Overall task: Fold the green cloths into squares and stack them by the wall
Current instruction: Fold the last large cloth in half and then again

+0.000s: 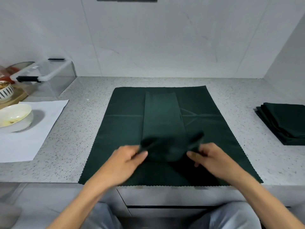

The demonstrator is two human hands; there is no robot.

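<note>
A large dark green cloth (118,129) lies spread flat on the speckled counter, its near edge at the counter's front. On top of it, down the middle, lies a narrower folded green cloth (162,113). My left hand (127,160) pinches that folded cloth's near left corner. Its near right corner is pinched by my right hand (209,157). The lifted near end is blurred. A stack of folded green cloths (283,123) rests at the right, beside the side wall.
At the left stand a clear lidded plastic box (44,76), a patterned bowl (5,91) on a wooden board, and a cream dish on a bowl (15,116) over a white paper sheet (29,138). The tiled wall runs behind the counter.
</note>
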